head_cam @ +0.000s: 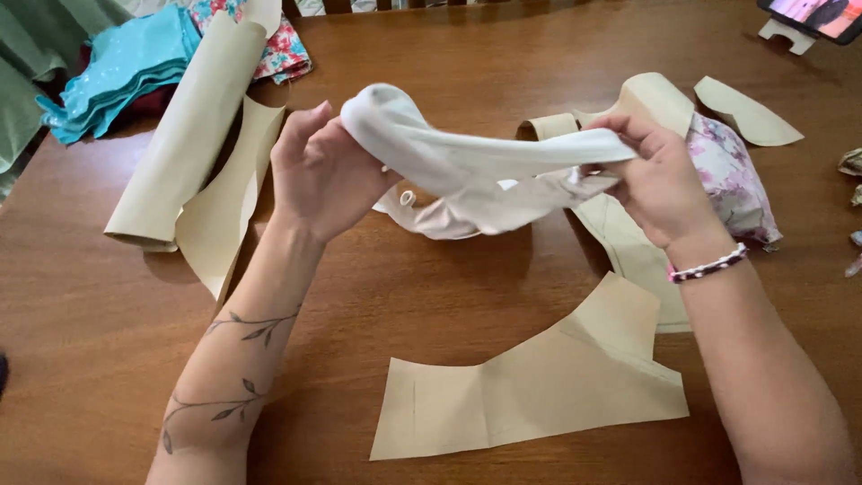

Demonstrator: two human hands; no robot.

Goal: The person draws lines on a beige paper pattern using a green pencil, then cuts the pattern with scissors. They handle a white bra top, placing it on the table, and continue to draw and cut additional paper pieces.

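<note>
Stretching white fabric (467, 157) between hands

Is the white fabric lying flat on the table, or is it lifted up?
Lifted up. The left hand and right hand hold the white fabric stretched between them above the table, bunched, not spread flat.

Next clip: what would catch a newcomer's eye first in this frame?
Most striking is the white fabric piece stretched above the middle of the wooden table between the left hand and the right hand. Next come the tan paper pattern pieces: a large one near the front edge, and a paper roll at the left.
</note>
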